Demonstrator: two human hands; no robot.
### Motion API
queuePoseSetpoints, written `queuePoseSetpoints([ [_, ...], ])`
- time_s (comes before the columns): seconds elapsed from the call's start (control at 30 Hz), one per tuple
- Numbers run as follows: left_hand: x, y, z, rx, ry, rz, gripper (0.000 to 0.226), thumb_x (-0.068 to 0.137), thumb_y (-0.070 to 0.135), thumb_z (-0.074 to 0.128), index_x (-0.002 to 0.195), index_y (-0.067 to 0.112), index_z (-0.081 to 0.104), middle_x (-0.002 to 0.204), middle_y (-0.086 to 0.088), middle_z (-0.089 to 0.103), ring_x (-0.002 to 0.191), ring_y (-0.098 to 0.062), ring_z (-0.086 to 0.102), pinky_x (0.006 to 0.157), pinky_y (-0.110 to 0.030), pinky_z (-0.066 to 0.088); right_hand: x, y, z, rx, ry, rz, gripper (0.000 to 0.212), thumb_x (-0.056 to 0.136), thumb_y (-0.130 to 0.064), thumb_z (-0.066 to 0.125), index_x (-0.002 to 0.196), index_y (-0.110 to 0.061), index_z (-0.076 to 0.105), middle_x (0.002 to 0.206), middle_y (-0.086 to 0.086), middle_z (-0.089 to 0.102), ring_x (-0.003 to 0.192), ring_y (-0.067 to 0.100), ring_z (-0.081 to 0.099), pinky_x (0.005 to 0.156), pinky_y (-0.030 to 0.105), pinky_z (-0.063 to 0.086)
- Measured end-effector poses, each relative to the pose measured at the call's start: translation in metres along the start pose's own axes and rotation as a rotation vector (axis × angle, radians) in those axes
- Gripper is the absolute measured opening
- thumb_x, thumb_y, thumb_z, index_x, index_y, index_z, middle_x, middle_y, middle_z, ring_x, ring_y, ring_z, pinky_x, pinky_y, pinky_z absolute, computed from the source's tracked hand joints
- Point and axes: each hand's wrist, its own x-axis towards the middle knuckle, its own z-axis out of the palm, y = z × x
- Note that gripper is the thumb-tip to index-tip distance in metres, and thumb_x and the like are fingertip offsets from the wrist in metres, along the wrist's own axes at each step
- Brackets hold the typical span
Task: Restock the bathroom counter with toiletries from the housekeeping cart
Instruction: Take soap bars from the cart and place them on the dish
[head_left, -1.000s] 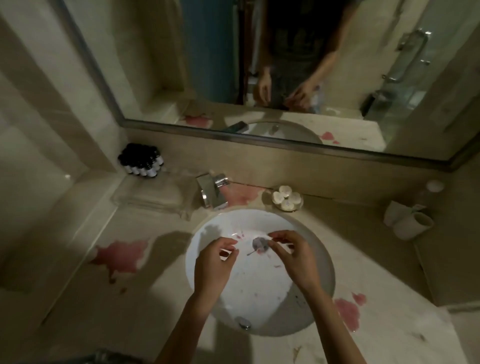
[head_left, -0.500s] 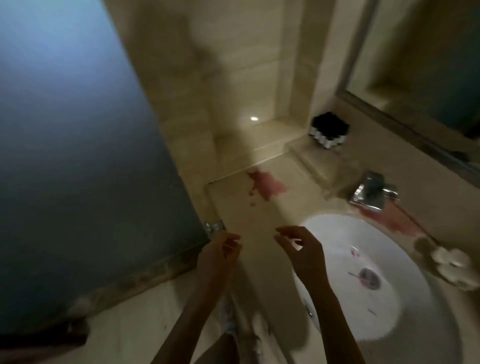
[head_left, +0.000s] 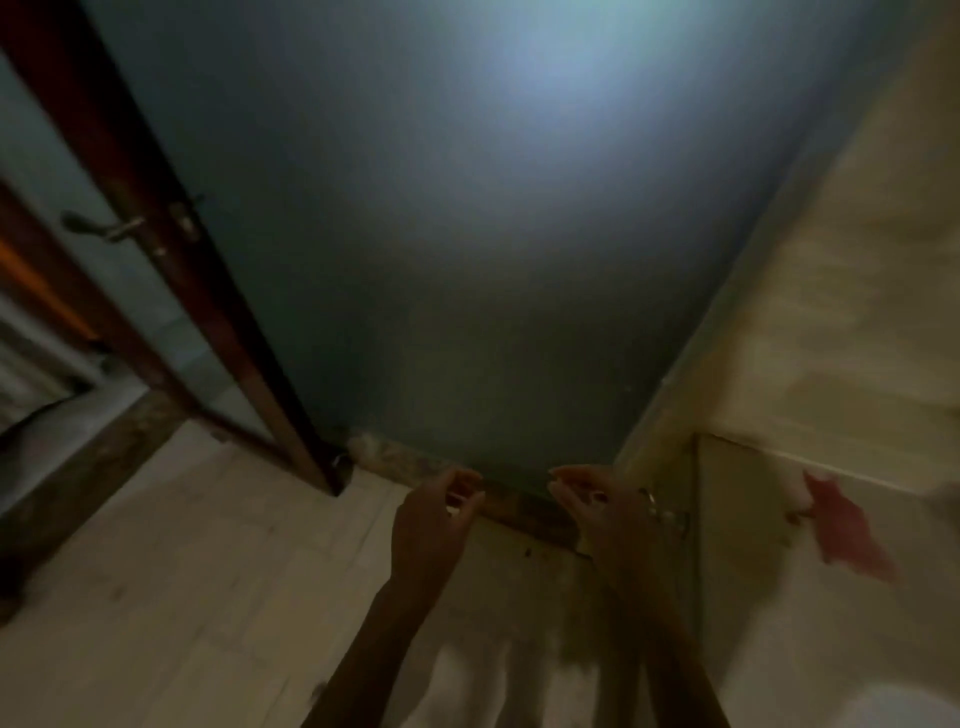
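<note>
My left hand (head_left: 434, 525) and my right hand (head_left: 605, 512) hang in front of me at waist height, fingers loosely curled and holding nothing. The beige bathroom counter (head_left: 779, 597) with a pink stain (head_left: 844, 530) shows only at the right edge. The white sink rim (head_left: 904, 706) peeks in at the bottom right corner. No toiletries and no housekeeping cart are in view. The picture is dim and blurred.
A frosted blue-grey glass panel (head_left: 493, 234) fills the view straight ahead. A dark wooden door frame (head_left: 171, 249) with a metal handle (head_left: 98, 226) stands at the left, with the doorway beyond it. Pale floor tiles (head_left: 182, 597) spread out below.
My view has swung left from the sink and mirror to the glass panel and door. Both hands left the sink basin and now hang empty in front of me.
</note>
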Motion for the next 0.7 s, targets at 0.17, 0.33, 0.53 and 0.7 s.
queuePoseSetpoints([
  [0.17, -0.002, -0.066, -0.094, 0.083, 0.163, -0.185, 0.019, 0.089, 0.030, 0.065, 0.107, 0.032, 0.064, 0.093, 0.015, 0.065, 0.081, -0.001, 0.059, 0.075, -0.022, 0.050, 0.030, -0.070, 0.102, -0.085, -0.223, -0.106, 0.020, 0.084, -0.020, 0.074, 0.085, -0.039, 0.065, 0.092, -0.007, 0.068, 0.084, 0.007, 0.064, 0.080, 0.030, 0.052],
  [0.33, -0.022, -0.150, -0.212, 0.119, 0.393, -0.425, 0.021, 0.086, 0.029, 0.067, 0.105, 0.037, 0.063, 0.090, 0.017, 0.065, 0.083, -0.002, 0.061, 0.072, -0.021, 0.047, 0.041, -0.154, 0.234, -0.212, -0.457, -0.186, 0.008, 0.090, -0.034, 0.064, 0.083, -0.032, 0.069, 0.089, -0.004, 0.069, 0.085, 0.016, 0.064, 0.081, 0.033, 0.050],
  [0.53, -0.046, -0.236, -0.328, 0.334, 0.416, -0.606, 0.031, 0.090, 0.036, 0.061, 0.120, 0.033, 0.056, 0.111, 0.012, 0.063, 0.098, -0.007, 0.060, 0.077, -0.023, 0.044, 0.026, -0.237, 0.375, -0.276, -0.535, -0.515, 0.009, 0.085, -0.031, 0.069, 0.093, -0.030, 0.071, 0.092, -0.013, 0.066, 0.085, 0.007, 0.061, 0.069, 0.017, 0.038],
  [0.7, -0.063, -0.278, -0.385, 0.365, 0.497, -0.710, 0.032, 0.091, 0.036, 0.060, 0.123, 0.033, 0.055, 0.114, 0.012, 0.062, 0.100, -0.007, 0.060, 0.076, -0.022, 0.046, 0.008, -0.282, 0.456, -0.304, -0.691, -0.648, 0.012, 0.087, -0.031, 0.067, 0.098, -0.025, 0.069, 0.090, -0.014, 0.061, 0.083, 0.000, 0.055, 0.067, 0.003, 0.035],
])
